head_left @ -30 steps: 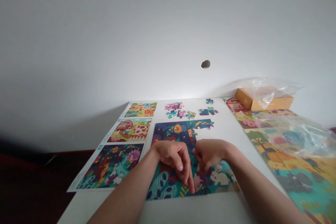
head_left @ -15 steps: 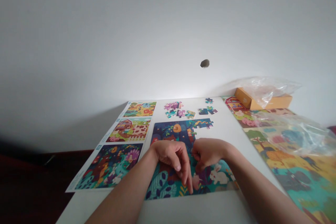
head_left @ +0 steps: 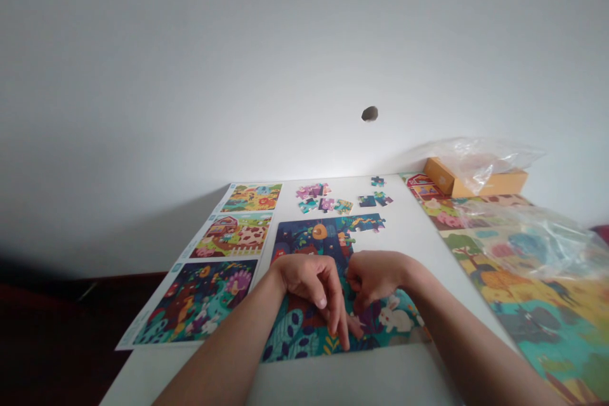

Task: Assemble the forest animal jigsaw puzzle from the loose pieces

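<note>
A partly assembled jigsaw puzzle [head_left: 297, 336] with dark forest art lies on the white table, a white rabbit showing at its lower right. Over its middle is my left hand [head_left: 318, 288], bent at the wrist, fingers loosely stretched down to the puzzle's lower part; I see nothing held in it. Close beside it, my right hand [head_left: 378, 276] is closed, its curled fingers low over the puzzle's right part. What those fingers hold, if anything, is hidden. Loose puzzle pieces [head_left: 326, 205] in pink and teal lie beyond the puzzle, with darker pieces [head_left: 367, 201] to their right.
On the left is a reference sheet [head_left: 183, 254] with three pictures. To the right lie finished-looking farm and animal puzzles [head_left: 528, 304], partly under a clear plastic bag [head_left: 547, 244]. An orange box [head_left: 490, 185] stands at the back right, against the white wall [head_left: 238, 76].
Both hands stay almost in place over the puzzle, with only slight finger movement. The whole view has shifted a little. The loose pieces lie as before.
</note>
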The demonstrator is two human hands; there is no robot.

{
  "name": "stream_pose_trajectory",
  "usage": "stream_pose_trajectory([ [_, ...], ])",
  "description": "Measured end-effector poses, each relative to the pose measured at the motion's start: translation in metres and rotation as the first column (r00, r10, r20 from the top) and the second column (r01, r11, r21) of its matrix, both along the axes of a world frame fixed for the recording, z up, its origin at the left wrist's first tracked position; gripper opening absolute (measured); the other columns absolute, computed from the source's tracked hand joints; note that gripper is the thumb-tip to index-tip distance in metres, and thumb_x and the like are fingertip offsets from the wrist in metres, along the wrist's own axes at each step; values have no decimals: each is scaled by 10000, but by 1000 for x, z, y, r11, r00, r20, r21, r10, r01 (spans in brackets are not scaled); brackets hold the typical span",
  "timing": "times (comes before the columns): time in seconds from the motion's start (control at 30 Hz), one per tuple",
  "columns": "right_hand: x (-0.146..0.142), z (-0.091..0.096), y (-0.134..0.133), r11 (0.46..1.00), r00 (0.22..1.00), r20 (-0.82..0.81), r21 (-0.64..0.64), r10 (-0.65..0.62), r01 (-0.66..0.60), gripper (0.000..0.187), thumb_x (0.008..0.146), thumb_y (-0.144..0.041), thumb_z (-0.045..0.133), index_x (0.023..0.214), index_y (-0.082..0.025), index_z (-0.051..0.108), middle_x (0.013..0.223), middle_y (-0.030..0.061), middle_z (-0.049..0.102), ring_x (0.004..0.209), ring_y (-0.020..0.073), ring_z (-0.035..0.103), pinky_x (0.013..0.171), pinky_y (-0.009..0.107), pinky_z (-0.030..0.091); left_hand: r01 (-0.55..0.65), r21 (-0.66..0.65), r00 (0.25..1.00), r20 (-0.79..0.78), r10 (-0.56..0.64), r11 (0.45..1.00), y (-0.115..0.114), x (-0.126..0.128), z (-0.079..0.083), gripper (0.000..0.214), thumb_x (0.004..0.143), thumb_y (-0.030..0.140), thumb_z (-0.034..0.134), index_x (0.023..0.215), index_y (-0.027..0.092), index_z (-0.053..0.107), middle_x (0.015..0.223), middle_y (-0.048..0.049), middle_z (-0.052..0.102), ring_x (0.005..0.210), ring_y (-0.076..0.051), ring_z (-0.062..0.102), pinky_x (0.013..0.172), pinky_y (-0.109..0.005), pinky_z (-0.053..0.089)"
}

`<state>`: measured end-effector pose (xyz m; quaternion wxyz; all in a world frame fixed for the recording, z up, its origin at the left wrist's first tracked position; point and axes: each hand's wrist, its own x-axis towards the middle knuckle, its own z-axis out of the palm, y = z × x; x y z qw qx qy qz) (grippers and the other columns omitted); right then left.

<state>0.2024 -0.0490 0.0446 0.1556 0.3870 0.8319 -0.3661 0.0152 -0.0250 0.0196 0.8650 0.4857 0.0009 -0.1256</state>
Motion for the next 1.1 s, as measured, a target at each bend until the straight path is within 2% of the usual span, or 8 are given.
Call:
stream_pose_trajectory([
  [0.17, -1, 3, -1, 1000, 1000, 26, 13, -13, 13, 265, 612, -410, 704, 633, -162, 612, 527, -58, 467, 497, 91, 407, 441, 218, 273, -8, -11, 1000, -26, 8, 1000, -1, 0, -1, 298, 676, 264, 641, 863, 77, 778, 1003, -184, 738, 1143, -361, 614, 1030, -445, 428],
  [0.3, 1, 5, -3, 998, 998, 54, 53, -22, 19, 334, 616, -478, 705, 693, -156, 664, 561, -41, 518, 521, 102, 440, 457, 224, 284, 10, -6, 1000, -29, -10, 1000, 1, 0, 0, 278, 675, 277, 652, 843, 96, 780, 1029, -177, 735, 1168, -363, 599, 1071, -453, 390],
  [0.43, 5, 5, -1, 998, 999, 36, 55, -19, 17, 321, 608, -465, 702, 706, -160, 675, 553, -48, 504, 521, 101, 430, 462, 223, 286, 41, 14, 999, -8, -40, 999, 2, 0, 4, 281, 684, 295, 661, 847, 99, 779, 1057, -177, 728, 1250, -367, 532, 1115, -458, 334],
  [0.57, 9, 6, 1, 998, 999, 37, 59, -40, 38, 279, 603, -418, 701, 713, -162, 679, 551, -54, 502, 523, 98, 433, 472, 222, 289, -14, -1, 999, 40, 14, 1000, 0, 1, 8, 281, 682, 305, 665, 832, 97, 780, 1031, -173, 736, 1194, -365, 579, 1137, -470, 297],
  [0.7, 12, 3, 3, 999, 999, 37, 39, -35, 33, 265, 605, -403, 696, 707, -160, 673, 540, -61, 484, 520, 92, 409, 476, 220, 283, -60, 34, 998, 32, 59, 998, 1, 0, 6, 297, 671, 314, 660, 827, 90, 780, 1017, -180, 737, 1157, -359, 604, 1097, -461, 357],
  [0.87, 10, 0, 3, 1000, 999, 46, 6, -17, 17, 277, 582, -413, 710, 689, -166, 648, 555, -59, 496, 530, 98, 429, 470, 217, 287, -78, 72, 997, -6, 79, 994, 4, -5, -1, 336, 670, 337, 650, 854, 85, 774, 1044, -189, 728, 1115, -364, 624, 932, -443, 498],
  [1.1, 8, 0, 3, 1000, 998, 57, -15, -4, 5, 277, 577, -399, 704, 707, -162, 646, 565, -54, 506, 534, 102, 448, 473, 211, 304, -82, 65, 997, -7, 82, 995, 2, -3, 1, 319, 668, 313, 649, 855, 87, 775, 1038, -184, 732, 1141, -364, 611, 1009, -464, 449],
])
